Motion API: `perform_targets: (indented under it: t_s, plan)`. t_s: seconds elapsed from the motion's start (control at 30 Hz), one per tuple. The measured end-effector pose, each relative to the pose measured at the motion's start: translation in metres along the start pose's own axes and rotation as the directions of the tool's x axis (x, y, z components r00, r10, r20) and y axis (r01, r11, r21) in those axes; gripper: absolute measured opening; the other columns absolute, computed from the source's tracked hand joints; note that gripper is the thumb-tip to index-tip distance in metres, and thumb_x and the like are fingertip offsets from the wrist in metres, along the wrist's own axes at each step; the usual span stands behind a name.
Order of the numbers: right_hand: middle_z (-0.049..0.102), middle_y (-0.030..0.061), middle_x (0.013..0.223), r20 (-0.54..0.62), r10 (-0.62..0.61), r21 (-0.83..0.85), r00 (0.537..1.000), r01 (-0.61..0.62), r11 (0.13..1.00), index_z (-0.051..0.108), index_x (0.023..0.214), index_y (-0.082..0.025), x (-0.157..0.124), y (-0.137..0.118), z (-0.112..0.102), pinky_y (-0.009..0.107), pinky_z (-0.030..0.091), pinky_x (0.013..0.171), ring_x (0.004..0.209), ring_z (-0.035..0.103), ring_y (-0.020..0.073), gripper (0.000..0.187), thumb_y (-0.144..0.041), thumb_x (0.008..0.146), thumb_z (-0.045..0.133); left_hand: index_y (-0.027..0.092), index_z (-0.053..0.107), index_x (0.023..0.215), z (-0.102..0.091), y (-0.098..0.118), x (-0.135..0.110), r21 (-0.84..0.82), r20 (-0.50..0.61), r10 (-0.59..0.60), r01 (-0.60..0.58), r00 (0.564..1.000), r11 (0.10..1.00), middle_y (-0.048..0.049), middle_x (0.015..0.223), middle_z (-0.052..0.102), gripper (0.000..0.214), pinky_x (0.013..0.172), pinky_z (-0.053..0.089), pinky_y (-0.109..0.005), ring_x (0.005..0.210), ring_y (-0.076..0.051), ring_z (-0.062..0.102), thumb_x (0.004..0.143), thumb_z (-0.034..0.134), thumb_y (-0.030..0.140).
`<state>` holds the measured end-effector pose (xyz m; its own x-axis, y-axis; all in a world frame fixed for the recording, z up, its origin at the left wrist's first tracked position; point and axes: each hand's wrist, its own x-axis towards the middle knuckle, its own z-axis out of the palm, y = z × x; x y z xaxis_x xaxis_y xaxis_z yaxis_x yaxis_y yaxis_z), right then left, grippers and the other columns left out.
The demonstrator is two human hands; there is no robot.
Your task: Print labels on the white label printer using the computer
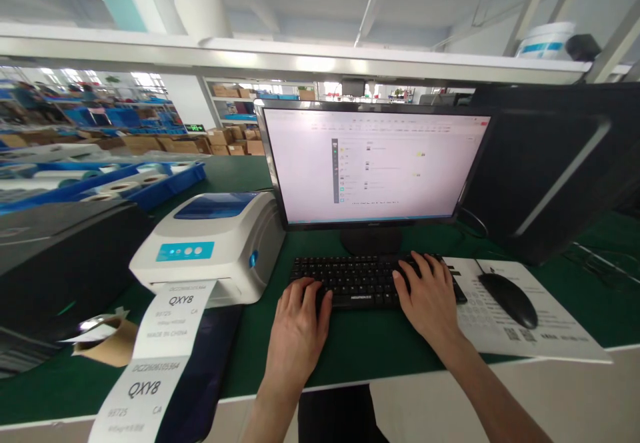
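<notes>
A black keyboard [357,280] lies on the green tabletop below a lit monitor [425,170]. My left hand [299,320] rests at its left end, fingers lightly bent and apart, touching the keys. Over the right part of the keys lies my right hand [426,296], fingers spread, thumb out to the side. Neither hand holds anything. To the right of the keyboard a black mouse [509,298] sits on a white printed sheet [550,323].
A white label printer [215,250] stands left of the keyboard, with a strip of printed labels [163,350] hanging from its front. Black cases [560,170] flank the monitor on the right. Blue trays [170,183] with rolls stand behind the printer. A shelf [310,56] crosses above.
</notes>
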<state>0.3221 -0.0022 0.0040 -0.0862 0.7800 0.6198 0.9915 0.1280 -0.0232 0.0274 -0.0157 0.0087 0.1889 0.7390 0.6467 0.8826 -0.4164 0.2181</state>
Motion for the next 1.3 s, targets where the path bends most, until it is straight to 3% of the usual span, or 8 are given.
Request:
perform_targets:
  t_s: [0.5, 0.67, 0.77, 0.9, 1.1, 1.2, 1.3]
  plan:
    - [0.061, 0.0182, 0.151, -0.064, 0.042, 0.077, 0.997, -0.037, 0.996, 0.075, 0.137, -0.017, -0.003, 0.003, 0.003, 0.074, 0.046, 0.120, 0.144, 0.050, 0.0447, 0.047, -0.048, 0.120, 0.044, 0.022, 0.063, 0.129, 0.001, 0.001, 0.000, 0.010, -0.004, 0.009, -0.009, 1.000, 1.000, -0.0140, 0.128, 0.072, 0.021, 0.104, 0.061, -0.055, 0.120, -0.033, 0.070, 0.110, 0.063, 0.031]
    - [0.061, 0.0179, 0.152, -0.054, 0.005, 0.056, 0.999, -0.002, 0.998, 0.077, 0.131, -0.017, -0.001, 0.001, 0.004, 0.074, 0.043, 0.122, 0.144, 0.050, 0.0447, 0.046, -0.046, 0.121, 0.043, 0.022, 0.063, 0.128, 0.001, 0.000, 0.000, 0.019, -0.001, 0.008, -0.008, 1.000, 1.000, -0.0138, 0.127, 0.071, 0.020, 0.103, 0.060, -0.055, 0.120, -0.033, 0.070, 0.110, 0.062, 0.031]
    - [0.065, 0.0160, 0.147, -0.140, 0.050, 0.119, 0.989, -0.033, 0.992, 0.075, 0.131, -0.017, 0.000, 0.002, 0.000, 0.069, 0.046, 0.119, 0.139, 0.053, 0.0414, 0.041, -0.043, 0.120, 0.045, 0.022, 0.062, 0.128, 0.002, -0.001, -0.001, 0.020, 0.006, 0.010, -0.010, 1.000, 1.000, -0.0136, 0.128, 0.071, 0.020, 0.103, 0.060, -0.054, 0.120, -0.033, 0.069, 0.110, 0.063, 0.032]
    - [0.072, 0.0102, 0.128, -0.226, 0.148, 0.273, 0.963, -0.083, 0.958, 0.072, 0.124, -0.019, -0.005, 0.024, -0.013, 0.057, 0.053, 0.109, 0.122, 0.061, 0.0337, 0.029, -0.037, 0.118, 0.050, 0.021, 0.062, 0.128, 0.002, -0.002, 0.000, 0.017, 0.012, 0.012, -0.012, 1.000, 1.000, -0.0138, 0.128, 0.071, 0.021, 0.102, 0.061, -0.055, 0.119, -0.033, 0.069, 0.110, 0.064, 0.032]
    - [0.073, 0.0084, 0.122, -0.152, 0.150, 0.251, 0.977, -0.109, 0.962, 0.071, 0.114, -0.021, -0.032, 0.076, -0.033, 0.054, 0.053, 0.103, 0.115, 0.062, 0.0315, 0.023, -0.026, 0.111, 0.049, 0.022, 0.062, 0.128, 0.003, -0.004, 0.001, 0.000, 0.005, 0.030, -0.030, 1.000, 1.000, -0.0143, 0.129, 0.070, 0.023, 0.104, 0.059, -0.058, 0.120, -0.036, 0.068, 0.109, 0.064, 0.035]
    - [0.072, 0.0079, 0.125, -0.113, 0.121, 0.247, 0.986, -0.090, 0.965, 0.070, 0.111, -0.021, -0.042, 0.085, -0.035, 0.051, 0.054, 0.104, 0.118, 0.061, 0.0303, 0.023, -0.023, 0.110, 0.047, 0.021, 0.061, 0.129, 0.004, -0.005, 0.001, -0.010, 0.003, 0.042, -0.042, 0.999, 0.999, -0.0145, 0.129, 0.069, 0.025, 0.105, 0.059, -0.058, 0.121, -0.036, 0.067, 0.109, 0.064, 0.035]
    - [0.071, 0.0082, 0.130, -0.095, 0.099, 0.245, 0.991, -0.074, 0.967, 0.070, 0.120, -0.021, -0.044, 0.083, -0.033, 0.052, 0.053, 0.107, 0.121, 0.060, 0.0304, 0.024, -0.026, 0.112, 0.048, 0.022, 0.061, 0.129, 0.005, -0.006, 0.001, -0.012, 0.003, 0.045, -0.045, 0.999, 0.999, -0.0142, 0.129, 0.070, 0.024, 0.104, 0.060, -0.058, 0.120, -0.036, 0.068, 0.110, 0.063, 0.036]
